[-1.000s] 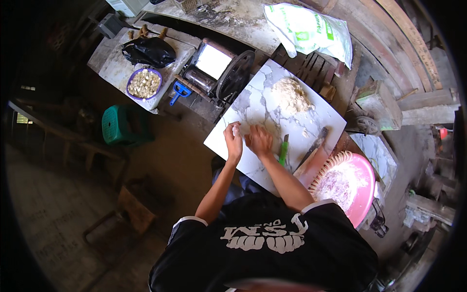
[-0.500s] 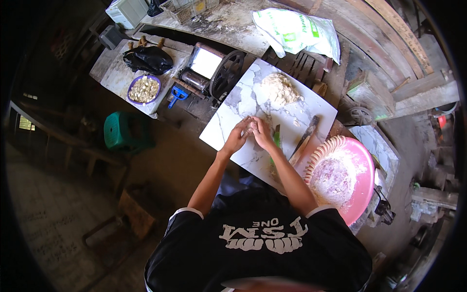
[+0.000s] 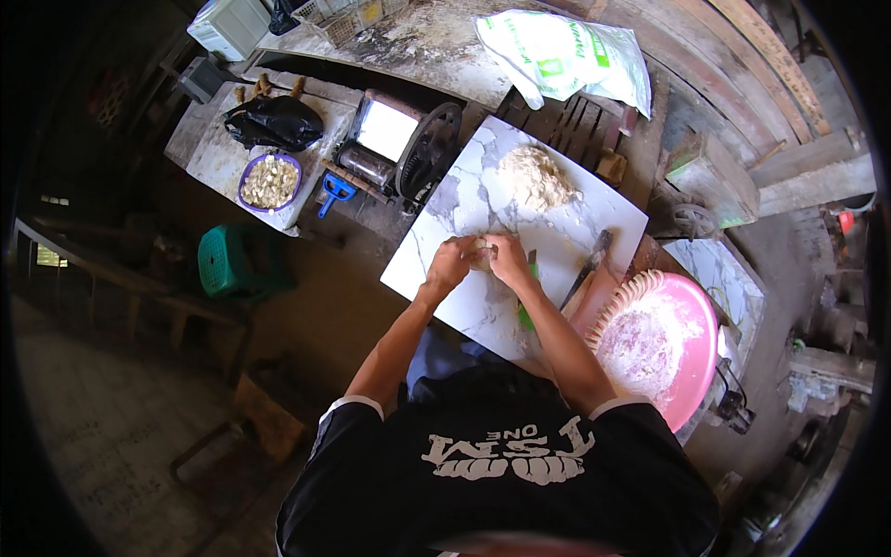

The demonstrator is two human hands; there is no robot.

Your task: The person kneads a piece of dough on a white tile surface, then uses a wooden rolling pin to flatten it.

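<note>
Both hands together over the marble-patterned board (image 3: 445,232): left hand (image 3: 449,264) and right hand (image 3: 509,258) cupped, fingers closed around a small lump of dough (image 3: 480,252) pressed between them, just above the board's middle. Farther up the board, well apart, a larger pile of dough (image 3: 534,176). Beside the right forearm, a green-handled tool (image 3: 526,311) and a dark knife (image 3: 587,269). Near the board's right corner, a pink basin (image 3: 691,320) dusted with flour.

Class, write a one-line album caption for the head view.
Both hands, left hand and right hand, press a dough lump on a marble slab.
</note>
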